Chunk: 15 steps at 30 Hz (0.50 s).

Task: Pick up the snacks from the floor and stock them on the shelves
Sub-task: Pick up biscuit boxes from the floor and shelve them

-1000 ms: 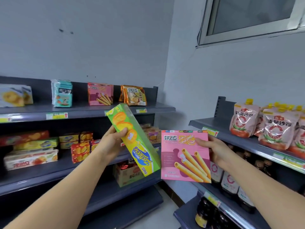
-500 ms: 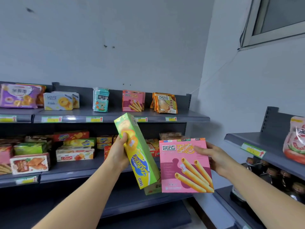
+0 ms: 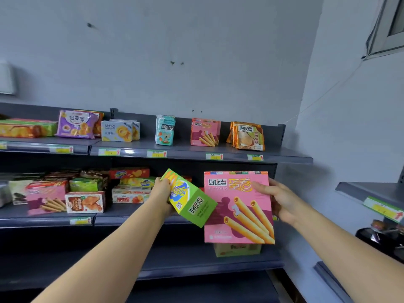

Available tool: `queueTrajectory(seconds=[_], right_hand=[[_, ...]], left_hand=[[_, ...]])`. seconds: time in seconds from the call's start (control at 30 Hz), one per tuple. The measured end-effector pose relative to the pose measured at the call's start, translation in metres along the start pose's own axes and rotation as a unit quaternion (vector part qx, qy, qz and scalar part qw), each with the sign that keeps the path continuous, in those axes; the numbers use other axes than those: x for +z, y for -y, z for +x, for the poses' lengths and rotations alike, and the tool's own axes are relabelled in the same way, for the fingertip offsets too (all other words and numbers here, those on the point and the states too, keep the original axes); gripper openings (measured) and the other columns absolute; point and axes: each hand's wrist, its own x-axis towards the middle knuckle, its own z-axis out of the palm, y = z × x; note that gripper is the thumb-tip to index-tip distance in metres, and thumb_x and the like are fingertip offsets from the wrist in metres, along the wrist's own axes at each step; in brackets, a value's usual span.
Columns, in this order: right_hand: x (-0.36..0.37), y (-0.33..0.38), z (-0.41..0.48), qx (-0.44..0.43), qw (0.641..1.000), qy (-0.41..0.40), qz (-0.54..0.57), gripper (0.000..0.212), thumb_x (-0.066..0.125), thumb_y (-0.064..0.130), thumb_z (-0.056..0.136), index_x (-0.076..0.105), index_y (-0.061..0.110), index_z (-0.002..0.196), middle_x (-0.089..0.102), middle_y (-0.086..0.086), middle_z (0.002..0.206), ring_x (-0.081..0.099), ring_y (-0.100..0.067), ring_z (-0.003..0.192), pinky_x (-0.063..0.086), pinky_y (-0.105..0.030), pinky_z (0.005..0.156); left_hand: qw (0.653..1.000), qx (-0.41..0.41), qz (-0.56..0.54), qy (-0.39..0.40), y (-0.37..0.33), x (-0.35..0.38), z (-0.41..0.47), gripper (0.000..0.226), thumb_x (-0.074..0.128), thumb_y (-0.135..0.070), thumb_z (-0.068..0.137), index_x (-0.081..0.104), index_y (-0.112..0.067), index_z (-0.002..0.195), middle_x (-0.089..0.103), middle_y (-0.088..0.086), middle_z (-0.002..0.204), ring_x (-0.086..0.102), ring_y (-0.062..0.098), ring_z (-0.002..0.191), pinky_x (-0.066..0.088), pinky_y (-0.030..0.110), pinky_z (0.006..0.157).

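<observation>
The left hand [image 3: 160, 194] grips a tilted green box [image 3: 192, 204], fingers [image 3: 164, 182] curled round its far end; the right hand [image 3: 278, 200] holds a pink box [image 3: 238, 206] upright by its right edge, thumb on the front. Both boxes hang before the middle shelf [image 3: 122, 213], hiding part of it, with a carton [image 3: 237, 250] below. Farther back, the top shelf [image 3: 185, 148] carries a second pink box [image 3: 205, 132] between a teal packet [image 3: 165, 130] and orange packets [image 3: 248, 136].
</observation>
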Motion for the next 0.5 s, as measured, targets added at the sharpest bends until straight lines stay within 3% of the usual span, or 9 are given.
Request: queueTrajectory(seconds=[0.03,0.07,0.1,0.2,0.27,0.3,0.37,0.4,0.5], right_hand=[[0.005,0.001,0.001,-0.001,1.0,-0.001,0.001,0.069,0.082,0.025,0.058,0.061,0.018,0.124,0.074,-0.014,0.105,0.068,-0.035,0.098,0.051,-0.05,0.093],[0.009,0.002,0.002,-0.004,1.0,-0.002,0.003,0.068,0.082,0.025,0.059,0.062,0.018,0.123,0.074,-0.014,0.105,0.068,-0.035,0.099,0.049,-0.052,0.096],[0.015,0.004,0.003,-0.006,1.0,-0.002,0.007,0.067,0.082,0.026,0.059,0.062,0.018,0.123,0.074,-0.014,0.105,0.068,-0.035,0.1,0.048,-0.053,0.098],[0.03,0.008,0.007,-0.006,1.0,-0.005,0.028,0.062,0.081,0.026,0.06,0.066,0.015,0.119,0.073,-0.015,0.105,0.067,-0.035,0.101,0.047,-0.053,0.099],[0.041,0.009,0.01,-0.005,0.999,-0.008,0.042,0.059,0.08,0.028,0.06,0.067,0.013,0.116,0.073,-0.016,0.105,0.066,-0.036,0.102,0.047,-0.052,0.1],[0.047,0.01,0.012,-0.003,0.999,-0.008,0.052,0.059,0.08,0.029,0.06,0.067,0.012,0.115,0.073,-0.016,0.104,0.067,-0.035,0.099,0.048,-0.051,0.098],[0.054,0.012,0.015,0.002,0.997,-0.004,0.071,0.056,0.08,0.027,0.06,0.068,0.011,0.112,0.074,-0.016,0.102,0.07,-0.032,0.089,0.051,-0.049,0.093],[0.058,0.014,0.015,0.002,0.997,0.0,0.077,0.054,0.08,0.026,0.06,0.068,0.012,0.11,0.074,-0.016,0.101,0.07,-0.031,0.086,0.052,-0.048,0.091],[0.07,0.015,0.018,0.004,0.997,0.003,0.083,0.052,0.08,0.025,0.06,0.068,0.012,0.108,0.075,-0.016,0.097,0.072,-0.029,0.076,0.055,-0.045,0.083]], left_hand=[[1.0,-0.01,0.026,-0.005,-0.001,-0.004,-0.004,0.03,0.035,-0.018,0.102,0.05,-0.013,0.128,0.063,0.009,0.068,0.059,0.018,0.039,0.052,0.033,0.036],[0.999,-0.018,0.033,-0.015,0.0,-0.009,-0.007,0.023,0.036,-0.021,0.102,0.055,-0.007,0.103,0.061,0.009,0.056,0.057,0.016,0.033,0.048,0.027,0.033],[0.999,-0.015,0.049,-0.001,-0.002,-0.013,-0.009,0.031,0.038,-0.028,0.103,0.055,-0.004,0.094,0.063,0.01,0.055,0.059,0.016,0.035,0.048,0.024,0.035],[0.994,-0.066,0.049,0.071,-0.007,-0.019,-0.012,0.07,0.038,-0.067,0.091,0.062,-0.001,0.102,0.072,0.019,0.088,0.071,0.03,0.073,0.053,0.038,0.067],[0.989,-0.088,0.083,0.09,-0.008,-0.025,-0.011,0.079,0.046,-0.081,0.076,0.069,-0.006,0.087,0.074,0.017,0.087,0.069,0.033,0.086,0.047,0.044,0.092],[0.987,-0.095,0.099,0.078,-0.01,-0.029,-0.015,0.073,0.049,-0.077,0.076,0.068,-0.007,0.078,0.074,0.015,0.079,0.067,0.032,0.088,0.041,0.044,0.099],[0.986,-0.09,0.123,0.06,-0.009,-0.037,-0.015,0.051,0.047,-0.052,0.09,0.059,-0.008,0.067,0.068,0.01,0.056,0.059,0.028,0.078,0.036,0.039,0.097],[0.987,-0.09,0.124,0.05,-0.008,-0.042,-0.016,0.047,0.046,-0.046,0.092,0.056,-0.009,0.065,0.065,0.009,0.056,0.055,0.026,0.074,0.037,0.039,0.093],[0.989,-0.085,0.105,0.051,-0.015,-0.049,-0.013,0.063,0.043,-0.065,0.09,0.06,-0.008,0.07,0.062,0.013,0.075,0.056,0.027,0.075,0.044,0.039,0.084]])
